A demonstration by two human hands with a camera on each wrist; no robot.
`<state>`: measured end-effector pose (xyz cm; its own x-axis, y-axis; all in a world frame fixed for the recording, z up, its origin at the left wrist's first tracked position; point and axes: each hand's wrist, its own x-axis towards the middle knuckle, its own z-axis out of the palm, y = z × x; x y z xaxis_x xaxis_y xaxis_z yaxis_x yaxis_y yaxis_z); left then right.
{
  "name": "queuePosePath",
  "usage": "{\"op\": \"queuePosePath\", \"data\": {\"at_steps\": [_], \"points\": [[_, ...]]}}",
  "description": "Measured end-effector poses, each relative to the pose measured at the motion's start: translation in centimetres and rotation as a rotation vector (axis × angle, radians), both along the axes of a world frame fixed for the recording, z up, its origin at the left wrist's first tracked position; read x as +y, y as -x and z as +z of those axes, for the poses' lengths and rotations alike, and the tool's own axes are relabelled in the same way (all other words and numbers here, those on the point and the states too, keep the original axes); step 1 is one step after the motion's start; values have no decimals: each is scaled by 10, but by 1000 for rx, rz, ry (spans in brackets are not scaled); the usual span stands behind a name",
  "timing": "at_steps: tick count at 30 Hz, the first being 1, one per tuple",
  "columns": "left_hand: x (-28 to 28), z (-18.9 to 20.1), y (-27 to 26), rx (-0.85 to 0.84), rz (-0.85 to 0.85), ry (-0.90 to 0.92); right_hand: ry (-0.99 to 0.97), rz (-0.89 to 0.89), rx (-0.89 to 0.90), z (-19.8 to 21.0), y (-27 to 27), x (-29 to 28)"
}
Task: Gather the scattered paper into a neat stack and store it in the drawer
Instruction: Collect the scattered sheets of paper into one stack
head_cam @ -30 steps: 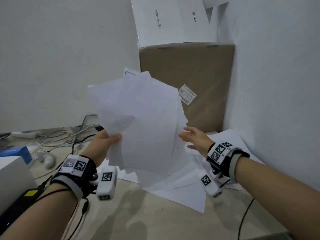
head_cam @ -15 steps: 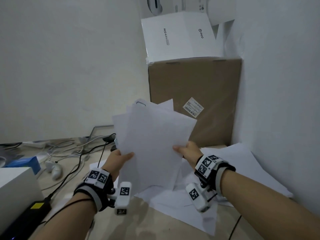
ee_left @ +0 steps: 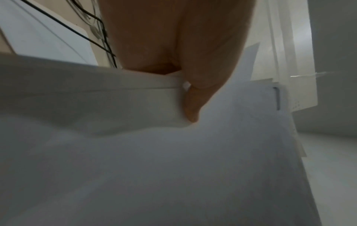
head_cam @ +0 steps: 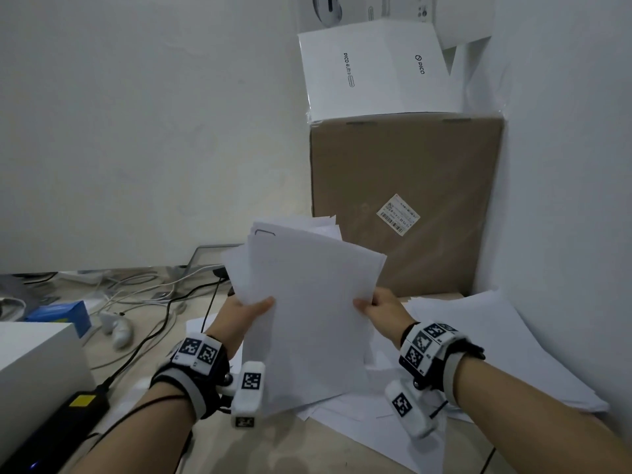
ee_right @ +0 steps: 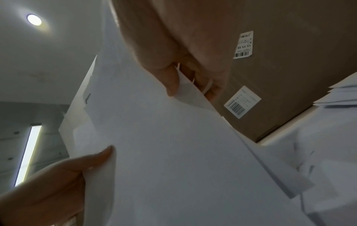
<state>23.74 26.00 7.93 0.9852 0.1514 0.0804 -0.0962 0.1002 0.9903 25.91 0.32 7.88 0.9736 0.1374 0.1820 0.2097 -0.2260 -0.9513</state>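
Paper was the main thing in all three views: a bundle of white paper sheets point(head_cam: 307, 313) stood almost upright between the two hands, with its long axis running from the desk up toward the wall and its top edge leaning a little away from the person. The sheets were not aligned; corners fanned out at the top. The left hand point(head_cam: 239, 313) pinched the left edge, thumb on the near face, and the right hand point(head_cam: 379, 311) pinched the right edge in the same way, so both hands were clamped on the bundle, one at each side.

The head view alone showed what lay around: more loose white sheets point(head_cam: 496, 354) spread flat on the beige desk top point(head_cam: 325, 449) under and to the right of the hands, a large brown cardboard box point(head_cam: 403, 206) beyond the right hand, a white carton point(head_cam: 372, 70) on top of it, and grey and black cables point(head_cam: 143, 292) beyond the left hand.

The left wrist view showed the left thumb point(ee_left: 193, 104) pressed on the paper and a small dark printed mark near one corner of a sheet, but it was blurred. The right wrist view showed what the others did not: the right fingers point(ee_right: 210, 85) curled behind the sheets, the left thumb from below, and a round ceiling lamp point(ee_right: 34, 19).
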Motion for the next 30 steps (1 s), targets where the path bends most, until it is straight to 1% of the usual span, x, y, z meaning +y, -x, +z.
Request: {"op": "queuePosePath", "data": {"at_steps": [3, 7, 10, 11, 14, 16, 21, 23, 26, 30], "points": [[5, 11, -2, -28, 1, -34, -34, -36, -33, 7, -9, 3], [17, 30, -3, -76, -90, -31, -104, -85, -29, 9, -24, -2], [28, 30, -4, -65, -100, 3, -271, -123, 26, 6, -34, -13], [30, 27, -4, -54, -94, 12, -288, -109, 46, 5, -34, -16], [34, 15, -3, -23, -73, 46, -132, -44, 41, 0, -31, -15], [35, 11, -4, -20, -64, 57, -105, -29, 8, 0, -29, -10], [33, 15, -3, -21, -106, 32, -230, 55, 16, 10, -27, -2], [32, 19, -2, -22, -96, 27, -217, 65, 10, 16, -27, 1], [29, 30, -6, -50, -51, 57, -228, 28, -44, 32, -24, 7], [16, 48, -10, -162, 50, 33, -291, -61, -162, 57, -22, 14]]}}
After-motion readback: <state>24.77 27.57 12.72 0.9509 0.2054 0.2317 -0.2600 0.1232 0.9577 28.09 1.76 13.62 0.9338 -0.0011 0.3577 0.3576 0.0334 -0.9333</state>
